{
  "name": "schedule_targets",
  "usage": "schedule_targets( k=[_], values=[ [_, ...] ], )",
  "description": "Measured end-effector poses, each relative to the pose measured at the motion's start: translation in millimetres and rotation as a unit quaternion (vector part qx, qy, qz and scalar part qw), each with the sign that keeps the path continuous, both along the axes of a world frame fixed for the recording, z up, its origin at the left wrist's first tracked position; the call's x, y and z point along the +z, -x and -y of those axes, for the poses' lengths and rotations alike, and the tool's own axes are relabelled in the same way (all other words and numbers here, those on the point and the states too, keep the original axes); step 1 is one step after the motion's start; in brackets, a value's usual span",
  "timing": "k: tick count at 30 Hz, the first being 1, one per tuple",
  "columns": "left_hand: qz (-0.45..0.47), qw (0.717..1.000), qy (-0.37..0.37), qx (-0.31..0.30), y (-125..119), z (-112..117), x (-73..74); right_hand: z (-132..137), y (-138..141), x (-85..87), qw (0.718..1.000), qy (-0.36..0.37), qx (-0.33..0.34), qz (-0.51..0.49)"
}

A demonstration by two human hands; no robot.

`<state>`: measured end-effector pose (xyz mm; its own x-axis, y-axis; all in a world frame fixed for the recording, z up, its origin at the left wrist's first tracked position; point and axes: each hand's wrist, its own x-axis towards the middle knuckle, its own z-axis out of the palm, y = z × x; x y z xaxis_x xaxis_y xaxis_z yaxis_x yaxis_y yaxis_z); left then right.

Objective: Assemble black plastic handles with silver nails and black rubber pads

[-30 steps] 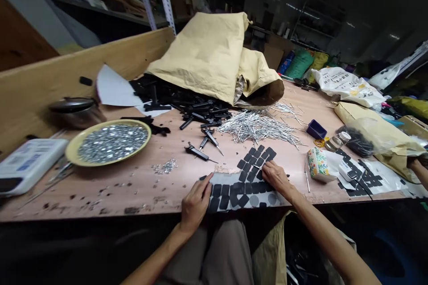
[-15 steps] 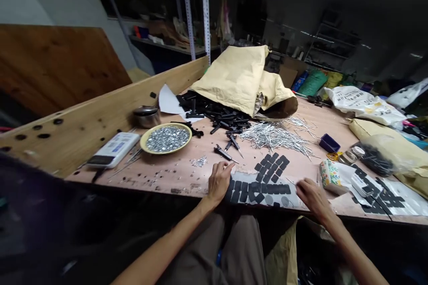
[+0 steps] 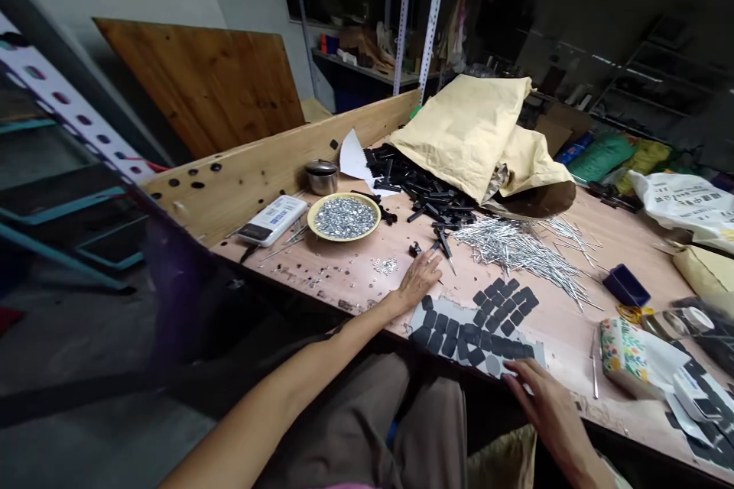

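My left hand (image 3: 421, 280) reaches over the table with its fingers closed over a black plastic part with a thin metal rod (image 3: 415, 249), most of which the fingers hide. A similar black part with a rod (image 3: 444, 243) lies just beyond the fingertips. My right hand (image 3: 539, 391) is open at the table's front edge, thumb apart from the fingers. Its fingertips are at the lower right of a grey sheet (image 3: 421, 315) bearing rows of black rounded pads (image 3: 470, 334). More black pads (image 3: 505, 306) lie behind the sheet. Tweezers (image 3: 595, 367) rest to the right.
A yellow bowl of small metal pieces (image 3: 344, 218), a white scale (image 3: 275, 220) and a lidded metal pot (image 3: 322, 177) stand left. Behind are black parts (image 3: 418, 187), metal rods (image 3: 521, 248) and a paper sack (image 3: 464, 130). A blue box (image 3: 626, 285) and tissue pack (image 3: 622, 348) stand right.
The view has turned left. My left hand has moved forward onto the black part. My right hand has come closer to the sheet's front edge, its fingers now spread.
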<state>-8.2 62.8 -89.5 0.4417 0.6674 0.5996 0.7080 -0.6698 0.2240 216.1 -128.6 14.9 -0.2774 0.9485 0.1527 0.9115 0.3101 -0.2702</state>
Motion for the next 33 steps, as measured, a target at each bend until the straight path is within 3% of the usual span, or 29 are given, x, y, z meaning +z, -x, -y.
schedule_targets(
  k=[3,6,8,10,13,16,19,23,26,29,33],
  values=[
    [0.010,1.000,-0.015,-0.022,5.7,-4.9,7.0,-42.5,43.0,-19.0,0.997,-0.032,0.060,-0.038],
    [0.064,0.997,-0.028,-0.022,12.3,-4.0,25.4,-80.2,79.7,-42.0,0.991,-0.042,0.085,-0.089],
    [0.216,0.974,-0.054,-0.036,19.6,-0.8,44.4,-100.4,101.2,-56.2,0.990,-0.036,0.095,-0.098],
    [0.354,0.933,-0.044,-0.043,31.0,4.6,66.2,-114.6,119.9,-67.1,0.991,-0.013,0.110,-0.075],
    [0.521,0.851,0.052,-0.038,55.2,17.3,94.9,-124.2,142.5,-75.2,0.989,0.024,0.144,-0.009],
    [0.638,0.749,0.178,-0.008,80.4,37.5,108.3,-124.9,159.4,-74.8,0.979,0.034,0.187,0.072],
    [0.668,0.662,0.338,0.035,97.9,64.4,103.1,-124.1,172.1,-71.1,0.961,0.022,0.230,0.150],
    [0.633,0.581,0.503,0.089,108.6,99.1,79.3,-126.3,183.1,-71.8,0.948,0.020,0.266,0.175],
    [0.618,0.552,0.548,0.115,110.5,115.3,65.3,-128.6,183.5,-76.7,0.971,0.026,0.214,0.105],
    [0.604,0.536,0.579,0.112,106.5,122.3,61.2,-126.1,176.1,-76.2,0.990,0.036,0.115,-0.068],
    [0.588,0.525,0.611,0.070,91.5,125.1,62.8,-107.9,162.2,-61.1,0.961,0.023,-0.005,-0.277]
  ],
)
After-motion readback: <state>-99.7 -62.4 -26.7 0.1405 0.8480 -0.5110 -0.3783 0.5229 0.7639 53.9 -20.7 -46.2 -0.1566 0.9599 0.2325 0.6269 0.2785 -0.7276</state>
